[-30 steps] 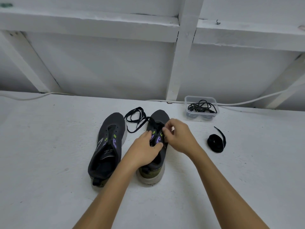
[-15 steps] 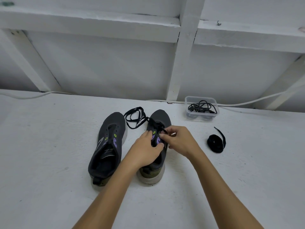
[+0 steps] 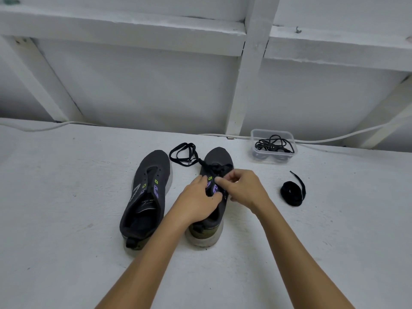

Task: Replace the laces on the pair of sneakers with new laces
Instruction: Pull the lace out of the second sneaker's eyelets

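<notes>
The lacing of the right sneaker (image 3: 214,192) looks to be the step in hand — its mate, the left sneaker (image 3: 148,192), lies just beside it on the white worktop (image 3: 66,219) with bare eyelets. The right hand (image 3: 243,190) has its grip pinched on the flat black lace (image 3: 185,155); the left hand (image 3: 198,199) curls round the upper. Next, I judge, a limp woven tip must be fed through a small eyelet — fiddly work.

The scene is viewed from one head-worn wide-angle camera, tilted forward and down over the white surface (image 3: 66,219), close enough that both forearms enter from six o'clock and the wall (image 3: 145,85) fills twelve o'clock.
</notes>
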